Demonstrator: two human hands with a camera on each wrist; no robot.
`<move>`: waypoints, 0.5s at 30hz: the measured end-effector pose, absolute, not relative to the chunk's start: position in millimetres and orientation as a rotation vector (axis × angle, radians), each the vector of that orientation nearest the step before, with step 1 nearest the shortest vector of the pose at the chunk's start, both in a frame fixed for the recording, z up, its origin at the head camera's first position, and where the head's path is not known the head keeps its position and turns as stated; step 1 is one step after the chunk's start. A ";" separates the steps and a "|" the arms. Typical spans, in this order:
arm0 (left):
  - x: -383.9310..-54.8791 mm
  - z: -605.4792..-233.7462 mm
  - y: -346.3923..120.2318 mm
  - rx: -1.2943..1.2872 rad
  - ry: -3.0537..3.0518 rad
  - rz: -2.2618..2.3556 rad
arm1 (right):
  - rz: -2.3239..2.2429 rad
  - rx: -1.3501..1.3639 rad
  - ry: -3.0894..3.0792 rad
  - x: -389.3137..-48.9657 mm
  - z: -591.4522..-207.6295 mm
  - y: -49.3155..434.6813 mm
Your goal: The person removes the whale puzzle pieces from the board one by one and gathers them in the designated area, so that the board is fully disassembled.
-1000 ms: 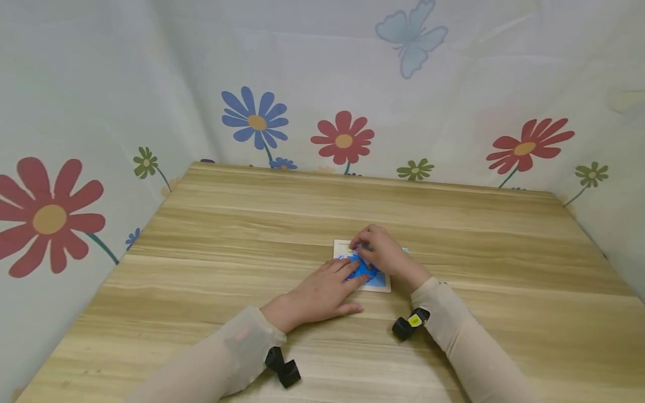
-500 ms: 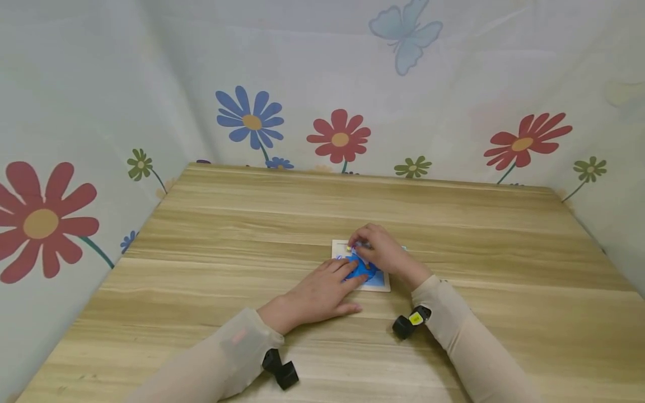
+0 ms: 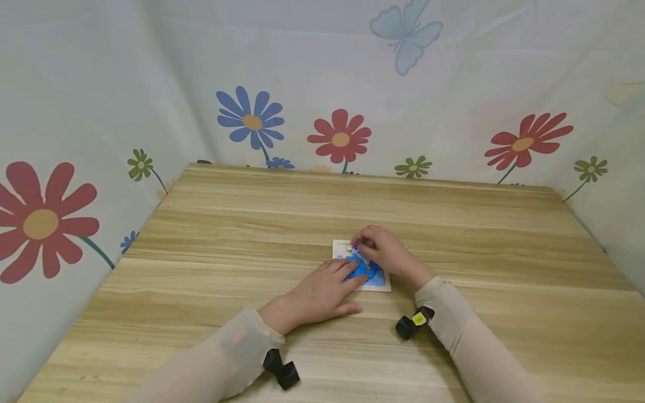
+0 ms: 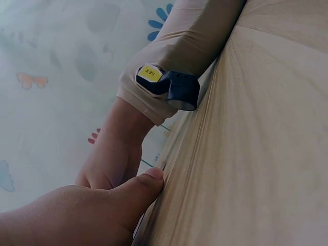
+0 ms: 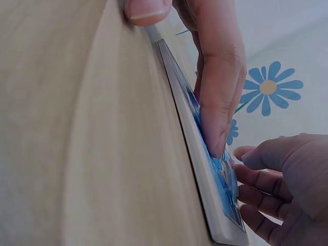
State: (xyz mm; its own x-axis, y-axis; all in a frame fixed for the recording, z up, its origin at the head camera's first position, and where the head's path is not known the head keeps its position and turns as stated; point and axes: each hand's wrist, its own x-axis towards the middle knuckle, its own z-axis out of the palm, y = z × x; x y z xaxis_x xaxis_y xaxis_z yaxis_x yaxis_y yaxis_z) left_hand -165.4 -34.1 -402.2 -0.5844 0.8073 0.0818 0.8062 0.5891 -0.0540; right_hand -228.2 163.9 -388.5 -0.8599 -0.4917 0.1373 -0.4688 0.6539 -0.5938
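A small square picture board (image 3: 383,286) with a pale border and blue artwork, like a jigsaw puzzle, lies flat on the wooden table. My left hand (image 3: 322,288) rests with fairly straight fingers on the blue part (image 3: 360,271); the right wrist view shows its fingertips (image 5: 219,146) on the picture. At the upper part of the board, my right hand (image 3: 390,254) has bent fingers, its tips close to a light patch with purple and yellow spots (image 3: 355,248). In the right wrist view, thumb and fingers (image 5: 261,184) meet the picture's edge; whether they pinch a piece is unclear. The left wrist view hides the board.
The wooden table (image 3: 227,224) extends around the board on all sides. Behind it hangs a white cloth (image 3: 302,61) printed with flowers and a butterfly. Black wrist cameras (image 3: 281,369) sit on both sleeves near the tabletop.
My right hand shifts slightly to the right, and a purple spot beneath its fingertips shows more plainly. The left hand keeps its place on the board. The head view tilted slightly earlier.
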 end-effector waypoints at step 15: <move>-165.0 -402.6 -34.3 -1.380 -2.733 -0.004 | -0.957 -0.776 2.869 -227.7 -390.3 163.5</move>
State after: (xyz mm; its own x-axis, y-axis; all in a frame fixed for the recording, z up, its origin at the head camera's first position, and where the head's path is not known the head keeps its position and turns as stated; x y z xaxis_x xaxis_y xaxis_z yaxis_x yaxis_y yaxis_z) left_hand -165.0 -34.3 -402.6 -0.5913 0.8032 0.0727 0.8034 0.5945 -0.0340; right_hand -227.7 163.5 -390.3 -0.8764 -0.4624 0.1345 -0.4506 0.6888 -0.5679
